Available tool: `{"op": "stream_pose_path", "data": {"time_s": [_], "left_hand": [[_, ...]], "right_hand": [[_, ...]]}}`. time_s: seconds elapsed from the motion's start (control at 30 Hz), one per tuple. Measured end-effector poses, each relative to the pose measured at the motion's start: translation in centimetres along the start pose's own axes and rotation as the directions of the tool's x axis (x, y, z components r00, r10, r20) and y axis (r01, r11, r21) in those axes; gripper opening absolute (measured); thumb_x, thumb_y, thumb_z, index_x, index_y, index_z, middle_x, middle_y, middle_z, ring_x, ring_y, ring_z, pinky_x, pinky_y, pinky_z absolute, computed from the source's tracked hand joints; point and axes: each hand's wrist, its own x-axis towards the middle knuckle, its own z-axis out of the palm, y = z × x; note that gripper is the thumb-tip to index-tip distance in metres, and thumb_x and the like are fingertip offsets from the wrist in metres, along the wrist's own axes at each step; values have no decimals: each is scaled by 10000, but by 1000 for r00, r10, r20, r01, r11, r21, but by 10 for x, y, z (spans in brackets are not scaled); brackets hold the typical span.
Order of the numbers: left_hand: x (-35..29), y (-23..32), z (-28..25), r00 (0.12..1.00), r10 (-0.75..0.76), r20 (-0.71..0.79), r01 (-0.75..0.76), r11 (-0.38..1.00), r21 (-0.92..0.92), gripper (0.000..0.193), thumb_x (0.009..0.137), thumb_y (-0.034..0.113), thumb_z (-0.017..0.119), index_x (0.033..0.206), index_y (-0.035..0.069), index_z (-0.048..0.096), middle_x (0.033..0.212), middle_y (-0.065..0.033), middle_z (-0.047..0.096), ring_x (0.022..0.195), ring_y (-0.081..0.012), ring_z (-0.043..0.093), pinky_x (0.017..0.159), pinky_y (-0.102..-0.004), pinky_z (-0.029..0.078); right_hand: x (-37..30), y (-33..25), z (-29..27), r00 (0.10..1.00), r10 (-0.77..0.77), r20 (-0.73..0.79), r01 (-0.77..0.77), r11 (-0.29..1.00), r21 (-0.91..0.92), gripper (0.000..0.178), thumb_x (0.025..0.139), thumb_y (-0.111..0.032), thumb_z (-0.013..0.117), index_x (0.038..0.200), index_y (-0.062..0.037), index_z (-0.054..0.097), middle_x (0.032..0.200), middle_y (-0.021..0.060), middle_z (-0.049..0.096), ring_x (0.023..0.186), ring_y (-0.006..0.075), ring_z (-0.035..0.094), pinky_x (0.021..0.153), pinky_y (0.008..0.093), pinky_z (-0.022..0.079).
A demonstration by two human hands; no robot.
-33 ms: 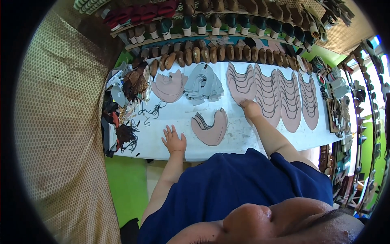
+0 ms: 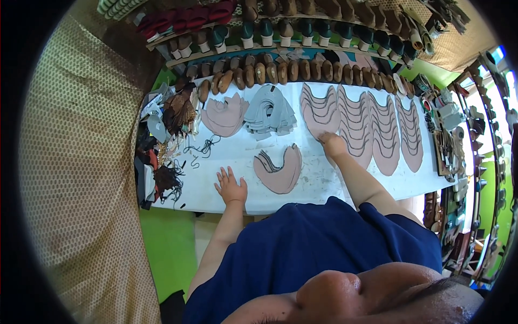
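"Just ahead of the right hand (image 2: 333, 144), what lies?"
"It is the leftmost column of overlapping pink pieces (image 2: 322, 121). The fingers touch its lower edge; whether they pinch it, I cannot tell."
"And the left hand (image 2: 232, 189)?"
"Its fingers are spread wide, upon the white table (image 2: 232, 154). Between both hands lies one smaller pink stack (image 2: 281, 177); farther from them, grey pieces (image 2: 278, 123)."

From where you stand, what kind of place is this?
Probably a shoemaking workshop: curved pink pieces lie overlapping on the white table, brown shoe-shaped forms line up along its back, and green shoes with pale heels stand above.
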Motion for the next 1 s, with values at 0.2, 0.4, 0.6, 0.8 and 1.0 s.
{"op": "stream_pose_path", "data": {"time_s": [0.2,0.4,0.6,0.8,1.0], "left_hand": [[-1,2,0,1000,-6,14,6,1000,3,726,901,387,537,1551,153,313,1646,-110,196,1519,-310,154,1195,-568,90],[-2,2,-3,1000,-13,25,13,1000,-7,727,904,389,533,1553,151,307,1648,-108,189,1521,-305,150,1198,-565,84],[0,2,-2,999,-16,35,16,1000,-14,733,899,395,538,1551,156,304,1648,-108,184,1523,-307,135,1202,-561,69],[0,1,-1,1000,-11,17,11,1000,-20,730,899,393,534,1550,146,313,1646,-119,193,1519,-321,152,1196,-573,79],[0,2,-3,1000,-15,23,16,1000,-25,726,900,392,531,1548,144,318,1643,-122,202,1516,-323,162,1195,-574,84]], "right_hand": [[-5,10,2,997,-79,-19,79,997,-2,206,857,-157,643,1031,-109,742,1084,90,721,1105,287,650,938,399,523],[0,-12,-20,996,-37,85,37,999,6,219,851,-220,651,1019,-115,746,1074,117,718,1112,280,645,973,428,500],[-3,-76,-17,919,-342,196,330,939,92,222,839,-274,657,995,-129,720,1092,106,689,1130,301,604,1062,523,399],[-48,-135,14,500,-866,24,825,485,292,213,756,-214,702,936,-100,707,1066,69,699,1094,306,627,991,442,467],[-54,-130,31,634,-769,83,677,604,421,197,792,-186,682,940,-69,628,849,106,671,885,335,658,783,444,531]]}}
